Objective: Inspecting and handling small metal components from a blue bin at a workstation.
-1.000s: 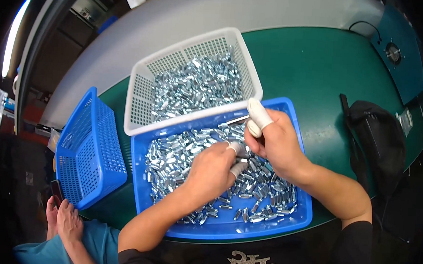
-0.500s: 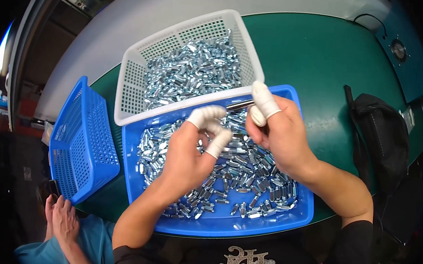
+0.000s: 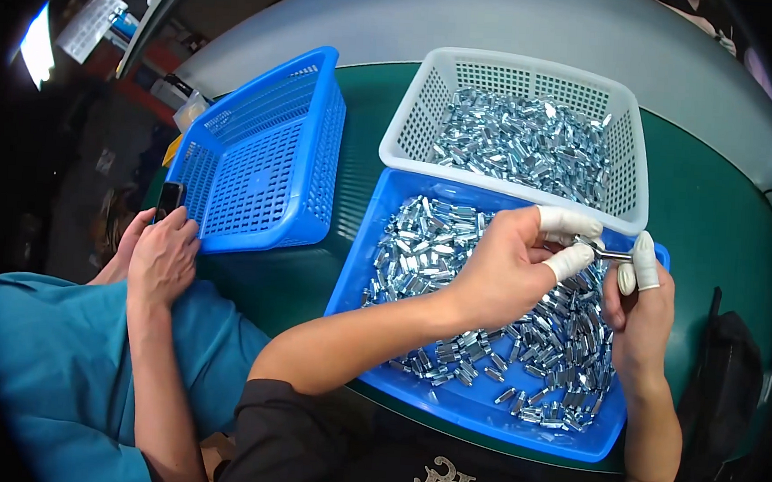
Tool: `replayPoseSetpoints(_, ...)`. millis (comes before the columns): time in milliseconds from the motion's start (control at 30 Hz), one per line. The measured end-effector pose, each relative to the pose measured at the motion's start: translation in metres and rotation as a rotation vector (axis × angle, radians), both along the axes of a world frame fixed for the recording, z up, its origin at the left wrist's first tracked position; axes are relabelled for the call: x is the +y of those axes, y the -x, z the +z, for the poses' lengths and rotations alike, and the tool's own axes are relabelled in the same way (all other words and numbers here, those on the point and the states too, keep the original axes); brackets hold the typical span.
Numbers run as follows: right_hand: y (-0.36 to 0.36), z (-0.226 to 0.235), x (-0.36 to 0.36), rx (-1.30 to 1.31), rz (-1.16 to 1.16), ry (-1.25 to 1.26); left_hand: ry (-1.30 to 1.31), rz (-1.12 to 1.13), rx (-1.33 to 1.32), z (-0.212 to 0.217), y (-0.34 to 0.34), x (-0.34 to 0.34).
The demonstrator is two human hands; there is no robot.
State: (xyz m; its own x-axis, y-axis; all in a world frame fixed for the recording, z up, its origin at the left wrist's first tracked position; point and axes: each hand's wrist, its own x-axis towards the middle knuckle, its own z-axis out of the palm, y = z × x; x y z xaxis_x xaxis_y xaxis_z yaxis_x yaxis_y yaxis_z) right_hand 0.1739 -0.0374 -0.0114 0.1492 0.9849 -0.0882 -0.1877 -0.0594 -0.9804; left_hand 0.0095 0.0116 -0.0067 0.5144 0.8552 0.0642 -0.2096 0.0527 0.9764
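My left hand (image 3: 512, 271) and my right hand (image 3: 642, 314) meet over the right side of a blue tray (image 3: 481, 415). White finger covers sit on the thumb and fingertips of both. Pinched in my right hand is a slim shiny metal rod (image 3: 613, 254), pointing left. My left thumb and fingers close at the rod's left end, round a small silvery bit that I cannot make out. Beneath them, many small silvery metal fittings (image 3: 430, 244) lie heaped in the tray.
Behind the tray, its front rim over the tray's back, a white perforated basket (image 3: 636, 159) holds more fittings. A blue basket (image 3: 321, 149) stands left. Beside it, another person's hands (image 3: 164, 250) hold a dark phone (image 3: 170, 199). A black bag (image 3: 731, 377) lies right.
The view has swung left, so the trays appear farther right. My left fingers have come to the rod's end and closed there. The other person's phone has come into view.
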Motion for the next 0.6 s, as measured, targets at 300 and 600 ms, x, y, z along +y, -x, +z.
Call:
replayPoseSetpoints(300, 0.001, 0.005, -0.004, -0.066, 0.038, 0.008, -0.244, 0.053, 0.176, 0.004, 0.007, -0.003)
replayPoseSetpoints(600, -0.004, 0.003, -0.002, -0.034, 0.137, 0.027, -0.288, 0.037, 0.180, -0.002, 0.004, -0.009)
